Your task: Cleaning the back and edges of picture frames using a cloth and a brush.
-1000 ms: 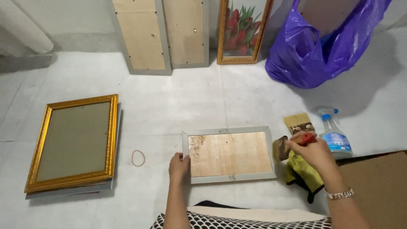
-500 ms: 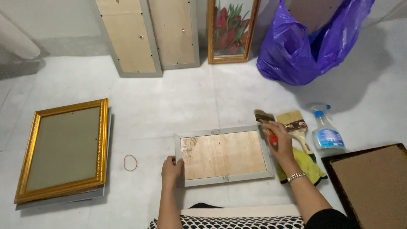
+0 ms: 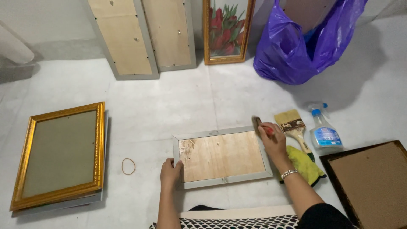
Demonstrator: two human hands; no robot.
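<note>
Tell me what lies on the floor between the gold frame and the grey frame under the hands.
In the head view, only a rubber band lies between the gold frame and the grey frame.

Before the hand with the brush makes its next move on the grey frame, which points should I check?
1. Left hand steadies grey frame at its corner: ok.
2. Right hand grips small brush: ok.
3. Frame lies flat, back side up: ok.
4. Brush bristles clean: cannot tell.
5. Wide brush and spray bottle lie apart from the frame: ok.
</note>
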